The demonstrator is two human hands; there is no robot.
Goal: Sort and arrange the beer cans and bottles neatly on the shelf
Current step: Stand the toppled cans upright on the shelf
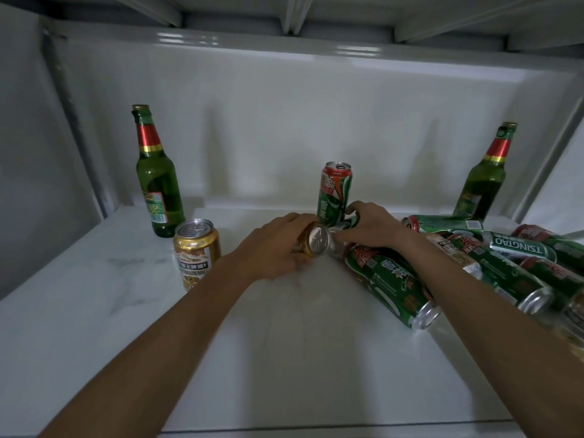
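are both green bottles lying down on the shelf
No, both stand upright: the left green bottle at the back left of the shelf and the right green bottle at the back right.

Shelf [284, 358] front lies open; toppled cans [493, 267] crowd the right, seemingly overlapping

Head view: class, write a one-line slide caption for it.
Left hand grips a tilted gold can, right hand a green can, on a shelf between two upright bottles.

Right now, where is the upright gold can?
In the head view, the upright gold can stands left of centre on the shelf, just in front of the left green bottle, left of the left hand.
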